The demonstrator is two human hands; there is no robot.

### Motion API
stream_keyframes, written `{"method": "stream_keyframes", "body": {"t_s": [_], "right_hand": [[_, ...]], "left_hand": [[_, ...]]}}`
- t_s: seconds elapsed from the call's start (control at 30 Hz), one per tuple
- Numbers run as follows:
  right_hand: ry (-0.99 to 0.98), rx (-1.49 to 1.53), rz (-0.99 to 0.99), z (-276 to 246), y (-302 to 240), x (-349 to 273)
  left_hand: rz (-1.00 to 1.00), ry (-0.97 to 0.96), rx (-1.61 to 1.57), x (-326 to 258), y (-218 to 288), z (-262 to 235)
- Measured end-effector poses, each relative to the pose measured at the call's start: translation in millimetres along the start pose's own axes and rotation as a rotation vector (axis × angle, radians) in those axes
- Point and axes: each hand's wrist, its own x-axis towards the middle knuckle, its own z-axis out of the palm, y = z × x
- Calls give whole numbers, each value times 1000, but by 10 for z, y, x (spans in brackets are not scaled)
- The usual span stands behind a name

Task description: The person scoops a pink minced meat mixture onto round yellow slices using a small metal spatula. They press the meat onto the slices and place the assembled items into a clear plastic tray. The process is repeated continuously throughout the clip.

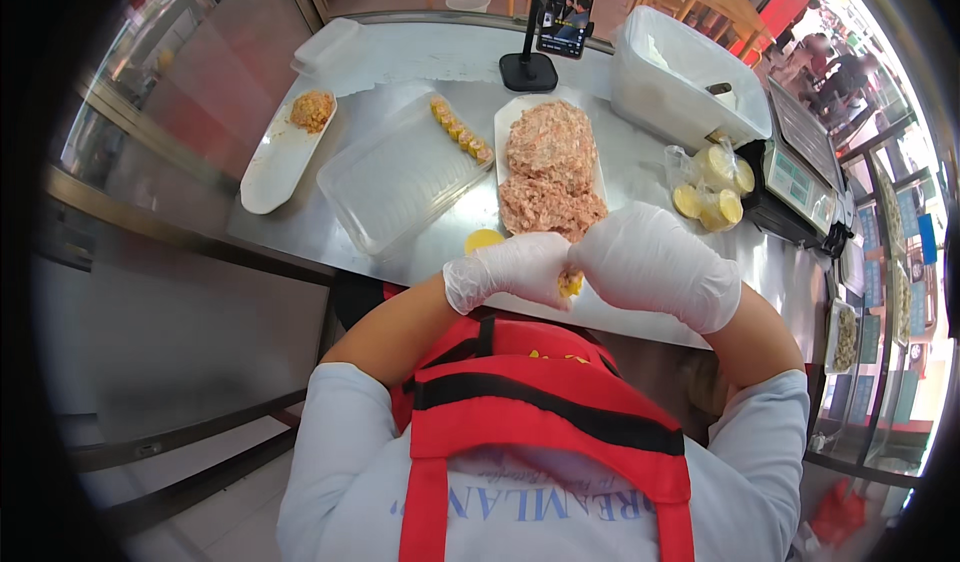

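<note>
Both of my hands wear white gloves and meet at the near edge of the metal table. A small yellow-wrapped dumpling [570, 284] with meat filling sits in the closed fingers of my left hand [515, 270]. Close against it, my right hand [650, 262] is curled shut; whatever its fingers hold is hidden. Just beyond them, a mound of minced meat [550, 147] rests on a white tray [503, 112]. A round yellow wrapper [484, 240] lies beside my left wrist. Farther left, a clear plastic tray [380, 187] carries a row of finished dumplings [462, 132] along its right side.
An oblong white dish [275, 170] with orange-brown food [312, 111] stands at the left. A phone [568, 14] on a black stand [528, 72] is at the back. To the right are a plastic tub [685, 77], bagged yellow wrappers [715, 197] and a scale [800, 187].
</note>
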Motion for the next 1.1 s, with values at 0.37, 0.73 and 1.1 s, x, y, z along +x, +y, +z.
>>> {"method": "stream_keyframes", "body": {"t_s": [0.37, 0.73, 1.1], "right_hand": [[397, 397, 23, -119, 394, -423], [803, 900, 17, 610, 189, -229], [862, 556, -4, 728, 191, -142]], "left_hand": [[6, 186, -984, -235, -142, 59], [62, 656, -463, -269, -15, 14], [-73, 784, -187, -332, 42, -11]]}}
